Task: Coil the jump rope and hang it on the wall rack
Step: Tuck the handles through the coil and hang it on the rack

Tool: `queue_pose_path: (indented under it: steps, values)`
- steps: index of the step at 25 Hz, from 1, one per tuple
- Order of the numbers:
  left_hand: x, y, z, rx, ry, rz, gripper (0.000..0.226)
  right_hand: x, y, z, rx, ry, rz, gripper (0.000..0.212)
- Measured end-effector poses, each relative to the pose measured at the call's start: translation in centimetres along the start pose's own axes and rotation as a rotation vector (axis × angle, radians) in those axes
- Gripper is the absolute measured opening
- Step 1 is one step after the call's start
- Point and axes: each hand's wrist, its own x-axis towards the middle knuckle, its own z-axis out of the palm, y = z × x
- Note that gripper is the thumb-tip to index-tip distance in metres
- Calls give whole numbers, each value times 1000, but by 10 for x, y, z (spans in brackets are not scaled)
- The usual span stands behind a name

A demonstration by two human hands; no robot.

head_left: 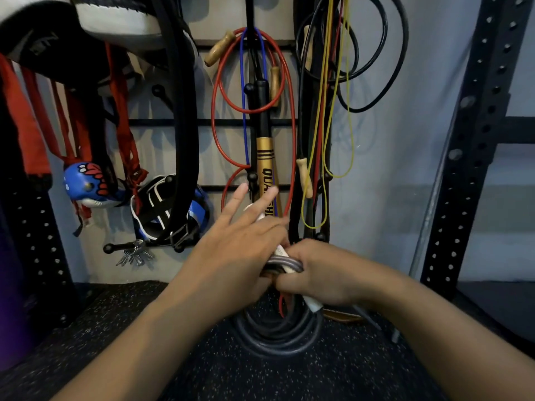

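Note:
A grey jump rope (278,334) hangs in several coiled loops below my hands, its white handles partly showing between them. My right hand (318,273) grips the top of the coil together with one white handle. My left hand (240,241) lies over the bundle from the left; two of its fingers are stretched out towards the wall rack (208,122), and the thumb side is hidden. The rack's black pegs, such as the peg (252,178), sit just beyond my left fingertips.
The rack holds a red rope (215,111) with wooden handles, a blue cord, a gold and black bat (265,157), yellow and black ropes (350,91), black belts, red straps and blue headgear (170,209). A black perforated upright (474,140) stands right. Speckled rubber floor below.

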Motion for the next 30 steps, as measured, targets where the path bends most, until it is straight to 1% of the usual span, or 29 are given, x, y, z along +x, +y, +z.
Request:
queue_pose_path:
  steps: [2, 4, 6, 8, 10, 12, 13, 16, 17, 18, 19, 21, 23, 27, 30]
  values:
    - [1, 1, -7, -77, -112, -154, 24, 0, 0, -1, 74, 7, 50, 24]
    - [0, -1, -12, -115, -160, -266, 22, -1, 2, -1, 113, 43, 60, 14]
    - [-5, -5, -9, -233, -192, -378, 24, -1, 5, -3, 136, 133, 53, 3]
    - [-9, -11, -3, -504, -212, -514, 21, -2, 9, -6, 169, 216, 38, 4]
    - [-10, -20, 5, -880, -227, -625, 26, -5, 10, -10, 225, 281, 13, 7]
    - [-10, -26, 8, -1219, -234, -684, 39, -7, 10, -13, 399, 350, 20, 10]
    - [-10, -26, 10, -1309, -209, -697, 43, -8, 10, -13, 536, 370, 32, 10]
    - [-9, -17, 18, -1376, -66, -734, 40, -4, 8, -1, 866, 409, 69, 11]
    - [-10, -14, 22, -1388, -22, -749, 37, -2, 8, 5, 925, 424, 89, 12]
    - [-11, -12, 27, -1385, 10, -773, 34, 0, 9, 11, 927, 432, 112, 11]
    - [-13, -11, 32, -1371, 35, -802, 30, 1, 11, 17, 873, 432, 141, 10]
    - [-17, -11, 39, -1378, 57, -853, 25, 3, 11, 24, 709, 394, 209, 18]
    - [-20, -13, 44, -1426, 62, -866, 26, 9, 12, 26, 598, 391, 254, 25]
    - [-18, -27, 40, -1504, 72, -782, 33, 27, 6, 24, 522, 461, 174, 27]
    - [-9, -42, 27, -1448, 96, -725, 38, 39, 2, 9, 524, 472, 133, 27]
